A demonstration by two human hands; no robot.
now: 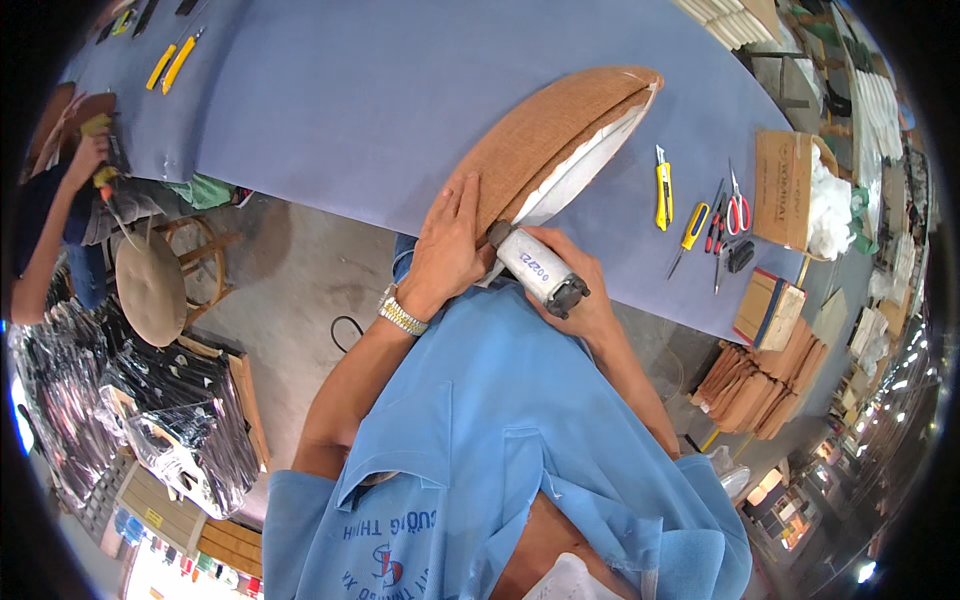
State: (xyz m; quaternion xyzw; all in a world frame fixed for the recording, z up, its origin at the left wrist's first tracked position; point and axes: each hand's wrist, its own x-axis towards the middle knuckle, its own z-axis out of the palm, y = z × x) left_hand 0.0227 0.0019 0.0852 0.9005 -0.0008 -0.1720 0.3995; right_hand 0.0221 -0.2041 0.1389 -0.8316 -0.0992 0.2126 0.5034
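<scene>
A long curved cushion [540,125] in brown fabric lies tilted on the blue-grey table near its front edge. Its seam side faces right and shows white lining [590,160]. My left hand [450,245] grips the cushion's near end, fingers laid along the brown fabric. In my right hand [580,265] is a silver air staple gun [535,262] with a dark cap, its head against the near end of the lining side. The hand's fingers wrap the tool and are partly hidden by it; its nose is hidden too.
Right on the table [330,110] lie a yellow utility knife [664,190], a yellow screwdriver [690,228], red-handled scissors [738,212] and a cardboard box [783,185] with white stuffing. Yellow pliers [175,62] lie far left. Another person's hand [88,160] works beside a round beige cushion [150,288].
</scene>
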